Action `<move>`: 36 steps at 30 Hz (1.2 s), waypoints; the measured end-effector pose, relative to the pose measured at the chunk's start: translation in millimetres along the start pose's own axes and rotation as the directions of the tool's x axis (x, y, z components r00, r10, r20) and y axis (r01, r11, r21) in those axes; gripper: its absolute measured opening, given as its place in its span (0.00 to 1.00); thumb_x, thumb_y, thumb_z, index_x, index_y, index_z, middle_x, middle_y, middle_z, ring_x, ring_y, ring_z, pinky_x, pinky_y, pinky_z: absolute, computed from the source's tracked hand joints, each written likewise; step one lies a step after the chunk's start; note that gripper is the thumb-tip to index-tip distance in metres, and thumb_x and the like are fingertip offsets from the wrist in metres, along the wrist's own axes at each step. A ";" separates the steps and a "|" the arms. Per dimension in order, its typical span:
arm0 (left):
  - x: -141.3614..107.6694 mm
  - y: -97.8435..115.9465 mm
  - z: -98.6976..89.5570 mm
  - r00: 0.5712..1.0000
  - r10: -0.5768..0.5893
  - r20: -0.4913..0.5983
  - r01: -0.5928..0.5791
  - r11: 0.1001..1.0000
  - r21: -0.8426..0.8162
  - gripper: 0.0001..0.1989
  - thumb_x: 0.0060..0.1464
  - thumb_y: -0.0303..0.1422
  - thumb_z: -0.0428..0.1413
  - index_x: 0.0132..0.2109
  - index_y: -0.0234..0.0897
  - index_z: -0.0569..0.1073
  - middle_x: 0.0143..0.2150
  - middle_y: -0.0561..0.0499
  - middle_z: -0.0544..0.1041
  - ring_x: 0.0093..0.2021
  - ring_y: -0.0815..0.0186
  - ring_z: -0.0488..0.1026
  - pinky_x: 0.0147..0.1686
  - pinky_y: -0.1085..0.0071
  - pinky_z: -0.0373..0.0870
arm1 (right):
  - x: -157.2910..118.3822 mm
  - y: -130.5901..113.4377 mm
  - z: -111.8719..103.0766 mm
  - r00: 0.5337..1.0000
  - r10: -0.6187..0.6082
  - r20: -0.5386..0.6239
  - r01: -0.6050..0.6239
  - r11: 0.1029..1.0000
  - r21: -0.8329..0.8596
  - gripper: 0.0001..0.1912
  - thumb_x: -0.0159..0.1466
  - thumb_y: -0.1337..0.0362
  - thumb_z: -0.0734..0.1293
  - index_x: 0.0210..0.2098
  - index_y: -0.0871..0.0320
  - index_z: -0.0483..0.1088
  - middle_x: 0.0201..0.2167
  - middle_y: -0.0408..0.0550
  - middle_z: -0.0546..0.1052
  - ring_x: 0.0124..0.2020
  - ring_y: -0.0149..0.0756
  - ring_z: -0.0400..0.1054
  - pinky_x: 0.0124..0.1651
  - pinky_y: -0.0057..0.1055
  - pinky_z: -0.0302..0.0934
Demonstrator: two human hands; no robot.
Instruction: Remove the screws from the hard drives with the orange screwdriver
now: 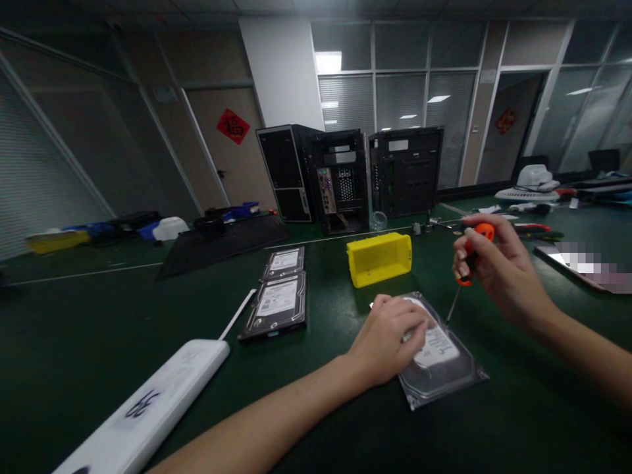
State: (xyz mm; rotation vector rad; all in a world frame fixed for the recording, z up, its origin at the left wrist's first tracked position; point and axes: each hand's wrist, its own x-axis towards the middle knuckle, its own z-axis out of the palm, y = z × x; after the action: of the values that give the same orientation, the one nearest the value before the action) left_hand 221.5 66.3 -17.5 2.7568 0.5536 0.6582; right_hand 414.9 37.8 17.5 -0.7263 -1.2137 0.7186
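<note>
A hard drive (437, 382) with a white label lies flat on the green table, turned at an angle. Resting across its label and left edge is my left hand (392, 337), fingers curled, holding the drive down. In my right hand (503, 270) is a screwdriver (476, 253) with an orange and black handle. The shaft slants down and its tip meets the drive's upper right edge; whether it sits in a screw is too small to tell. Just behind the drive stands a yellow plastic bin (379, 260), tipped so that its open side faces me.
Two more hard drives (279, 299) lie left of the bin. A white power strip (153, 401) runs along the front left. Computer cases (340, 178) stand at the back, near a black mat (222, 243). A phone-like slab (582, 266) and pliers (533, 229) lie at right.
</note>
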 end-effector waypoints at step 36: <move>0.2 0.6 -1.3 1.000 -0.006 -0.008 0.006 1.000 -0.009 0.12 0.60 0.28 0.45 0.42 0.38 0.74 0.43 0.52 0.76 0.45 0.66 0.68 0.47 0.66 0.55 | -0.1 -4.8 1.3 0.995 0.052 0.084 -0.064 0.987 0.145 0.14 0.67 0.58 0.49 0.42 0.53 0.63 0.24 0.42 0.63 0.22 0.31 0.60 0.25 0.31 0.56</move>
State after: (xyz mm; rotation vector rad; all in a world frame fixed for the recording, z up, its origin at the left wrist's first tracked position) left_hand 221.2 66.1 -16.1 2.7444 0.5598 0.6693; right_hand 414.0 35.1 21.5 -0.6166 -1.2016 0.8838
